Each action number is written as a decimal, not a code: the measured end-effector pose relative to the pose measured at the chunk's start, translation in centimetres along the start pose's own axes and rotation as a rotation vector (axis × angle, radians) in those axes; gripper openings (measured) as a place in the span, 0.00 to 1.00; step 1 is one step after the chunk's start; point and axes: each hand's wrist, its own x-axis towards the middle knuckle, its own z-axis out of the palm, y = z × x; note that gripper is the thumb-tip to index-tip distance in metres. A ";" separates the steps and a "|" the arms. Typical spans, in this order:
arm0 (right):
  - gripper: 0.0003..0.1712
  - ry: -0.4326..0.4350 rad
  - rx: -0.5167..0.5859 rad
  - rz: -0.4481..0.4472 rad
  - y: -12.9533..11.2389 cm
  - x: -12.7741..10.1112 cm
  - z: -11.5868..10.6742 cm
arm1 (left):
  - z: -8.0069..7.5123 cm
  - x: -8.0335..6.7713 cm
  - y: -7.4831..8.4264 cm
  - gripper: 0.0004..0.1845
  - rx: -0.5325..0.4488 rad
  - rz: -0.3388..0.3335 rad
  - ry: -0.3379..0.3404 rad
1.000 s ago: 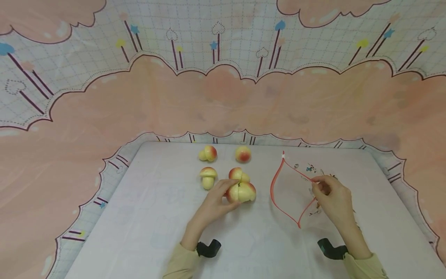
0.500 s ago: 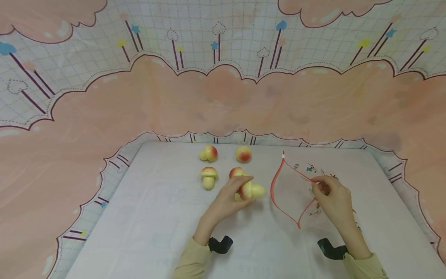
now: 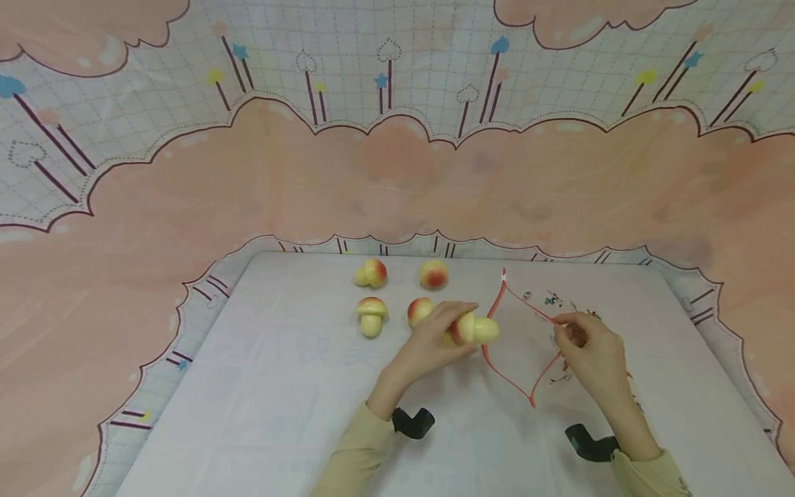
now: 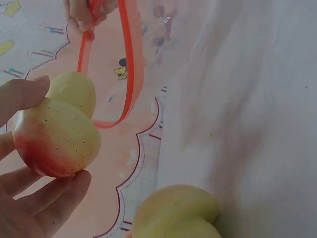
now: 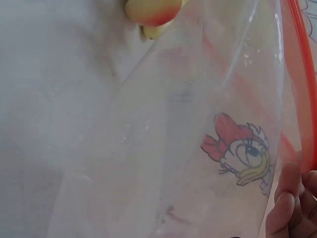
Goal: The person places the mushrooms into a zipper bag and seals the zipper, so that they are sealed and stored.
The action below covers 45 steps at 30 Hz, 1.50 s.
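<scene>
My left hand (image 3: 431,342) grips a yellow toy mushroom (image 3: 481,330) with a red-blushed cap, thumb on one side and fingers on the other. The mushroom's stem points right and overlaps the red-edged mouth of a clear zip bag (image 5: 148,153) in the head view. My right hand (image 3: 593,352) pinches the far side of that mouth, which gapes wide. Cartoon prints, among them a duck with a red bow (image 5: 242,151), mark the bag. In the left wrist view, the held mushroom (image 4: 59,134) is near the red zip strip (image 4: 130,64).
Another toy mushroom (image 3: 419,312) lies just behind my left hand. Farther left and back are a standing mushroom (image 3: 371,317), a tipped one (image 3: 371,273) and one showing its round cap (image 3: 433,275). A white cover lies over the table (image 3: 261,386).
My left hand has carried the mushroom right, from beside another mushroom to the bag's mouth, and its stem has turned to point right. The right hand stays nearly still on the bag's edge.
</scene>
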 end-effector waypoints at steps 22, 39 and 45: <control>0.07 0.011 -0.021 -0.023 -0.1 0.3 0.1 | 2.0 4.3 2.6 0.33 0.290 0.036 -0.125; 0.06 0.025 -0.040 -0.038 -0.2 0.2 0.0 | 3.4 5.0 4.3 0.33 0.527 0.129 -0.170; 0.07 0.019 -0.039 -0.046 -0.3 0.2 0.0 | 4.3 5.5 4.4 0.33 0.508 0.120 -0.249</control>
